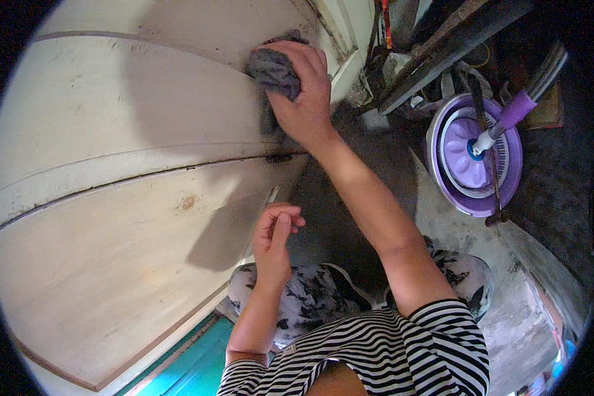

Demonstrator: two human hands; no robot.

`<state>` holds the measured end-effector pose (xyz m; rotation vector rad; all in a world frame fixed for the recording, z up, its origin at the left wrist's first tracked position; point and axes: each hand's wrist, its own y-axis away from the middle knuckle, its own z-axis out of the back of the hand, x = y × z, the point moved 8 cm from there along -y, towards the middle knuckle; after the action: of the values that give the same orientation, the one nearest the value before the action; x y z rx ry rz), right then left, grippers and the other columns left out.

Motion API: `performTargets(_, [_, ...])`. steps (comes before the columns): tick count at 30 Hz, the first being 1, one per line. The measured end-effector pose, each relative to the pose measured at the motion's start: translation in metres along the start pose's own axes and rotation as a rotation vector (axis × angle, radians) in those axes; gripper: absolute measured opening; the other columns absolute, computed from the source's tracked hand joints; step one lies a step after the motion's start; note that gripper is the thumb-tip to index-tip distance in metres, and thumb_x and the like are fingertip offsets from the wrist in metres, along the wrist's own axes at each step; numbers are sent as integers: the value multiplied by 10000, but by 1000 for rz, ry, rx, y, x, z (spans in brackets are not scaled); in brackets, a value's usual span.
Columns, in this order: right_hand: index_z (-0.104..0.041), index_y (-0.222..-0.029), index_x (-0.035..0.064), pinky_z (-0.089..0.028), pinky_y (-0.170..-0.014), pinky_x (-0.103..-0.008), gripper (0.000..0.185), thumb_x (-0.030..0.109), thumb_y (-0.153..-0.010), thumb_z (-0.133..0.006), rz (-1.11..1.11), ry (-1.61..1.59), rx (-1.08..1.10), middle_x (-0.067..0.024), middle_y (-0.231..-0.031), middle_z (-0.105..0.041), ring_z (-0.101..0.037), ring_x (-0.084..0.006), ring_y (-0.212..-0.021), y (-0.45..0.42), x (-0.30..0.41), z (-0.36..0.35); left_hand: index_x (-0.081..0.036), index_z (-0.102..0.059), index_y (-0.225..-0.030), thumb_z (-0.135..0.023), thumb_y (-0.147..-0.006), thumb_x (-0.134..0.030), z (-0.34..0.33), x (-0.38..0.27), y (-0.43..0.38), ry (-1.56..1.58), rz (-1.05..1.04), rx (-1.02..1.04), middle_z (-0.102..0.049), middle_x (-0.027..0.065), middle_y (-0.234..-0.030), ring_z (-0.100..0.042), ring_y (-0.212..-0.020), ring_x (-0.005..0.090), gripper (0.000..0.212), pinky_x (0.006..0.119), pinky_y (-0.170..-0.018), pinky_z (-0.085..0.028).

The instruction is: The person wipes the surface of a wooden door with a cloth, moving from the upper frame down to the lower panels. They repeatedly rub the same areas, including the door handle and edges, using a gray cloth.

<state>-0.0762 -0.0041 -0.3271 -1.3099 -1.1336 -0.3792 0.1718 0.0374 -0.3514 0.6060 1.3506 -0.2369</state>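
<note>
My right hand (307, 94) grips a crumpled dark grey cloth (274, 72) and holds it against the cream-painted wooden surface (188, 94), close to its right edge. Part of the cloth hangs below my palm. My left hand (275, 232) is lower down, in front of the lower wooden panel (143, 218). Its fingers are loosely curled, the thumb lies over them, and nothing shows in it. Dark grime lines the seam (104, 185) between the upper and lower panels. A round brownish knot (186, 203) marks the lower panel.
To the right stands a purple spin-mop bucket (433, 143) with a mop handle (517, 109) slanting out of it. Long dark poles or boards (455, 54) lean behind it, among clutter. A teal surface (193, 361) lies at lower left. The concrete floor (346, 198) is dark and worn.
</note>
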Motion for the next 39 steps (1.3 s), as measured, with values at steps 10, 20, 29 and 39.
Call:
performTargets(10, [-569, -1294, 30, -387, -1074, -464, 529, 61, -782, -700, -518, 170, -154, -200, -1282, -597, -528, -426, -1202, 68, -130, 21, -27, -653, -1038, -554, -1027, -195, 0, 0, 0, -91, -4, 11, -648, 46, -920, -605, -855, 136, 196, 274, -771, -451])
performTargets(20, [-587, -1217, 0, -437, -975, -499, 451, 119, -795, -690, -346, 201, -348, -244, -1170, -608, -544, -438, -1099, 19, -92, 19, -45, -662, -1024, -552, -1025, -187, 13, -5, 1, -99, 30, -70, -655, 36, -901, -598, -824, 119, 179, 249, -738, -455])
performTargets(29, [-593, -1231, -53, -410, -1029, -452, 398, 133, -881, -636, -441, 197, -208, -282, -1174, -622, -534, -435, -1178, 47, -75, 8, -31, -664, -1033, -553, -1027, -200, -7, -5, 0, -154, -19, 36, -649, 42, -928, -602, -835, 124, 202, 259, -755, -451])
performTargets(39, [-559, -1274, -48, -404, -1029, -493, 452, 198, -905, -649, -607, 331, -291, -286, -1246, -589, -542, -461, -1141, 82, -170, 35, -27, -656, -1042, -558, -1024, -208, -1, -6, 0, -102, -23, 11, -651, 44, -910, -603, -835, 127, 207, 261, -767, -452])
